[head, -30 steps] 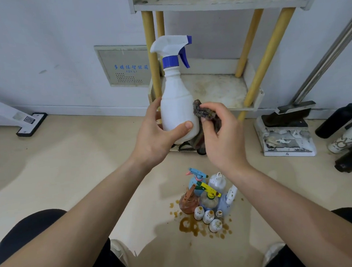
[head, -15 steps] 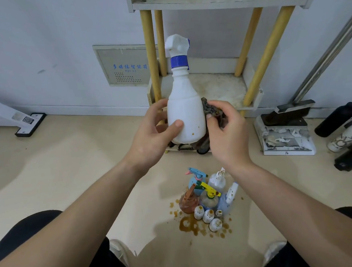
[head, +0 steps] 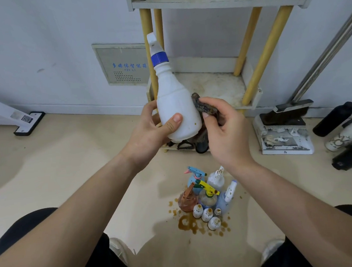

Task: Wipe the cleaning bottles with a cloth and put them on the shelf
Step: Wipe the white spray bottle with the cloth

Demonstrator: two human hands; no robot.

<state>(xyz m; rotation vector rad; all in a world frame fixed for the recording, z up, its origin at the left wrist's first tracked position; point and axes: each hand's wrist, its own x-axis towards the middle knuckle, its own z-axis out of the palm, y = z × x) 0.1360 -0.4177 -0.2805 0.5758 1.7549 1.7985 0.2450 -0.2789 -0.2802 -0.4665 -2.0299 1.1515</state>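
My left hand (head: 152, 130) grips a white spray bottle (head: 175, 104) with a blue collar, held in the air and tilted left, its nozzle turned away from me. My right hand (head: 225, 134) pinches a dark, dirty cloth (head: 203, 107) against the bottle's right side. A small brown spot shows on the bottle's lower right. In front of me stands the shelf (head: 219, 86) with yellow legs; its stained lower board is bare. On the floor below my hands is a cluster of several spray bottles and small bottles (head: 206, 198) around a brown spill.
A dustpan with a brush (head: 285, 134) lies right of the shelf. Black and white bottles (head: 343, 128) lie at the far right. A wall panel (head: 122, 64) is left of the shelf. A white stand base (head: 27, 123) sits at the far left. My knees frame the bottom.
The bottle has turned in my left hand so its trigger now faces away, and it tilts left. My right hand with the cloth stays at the bottle's right side.
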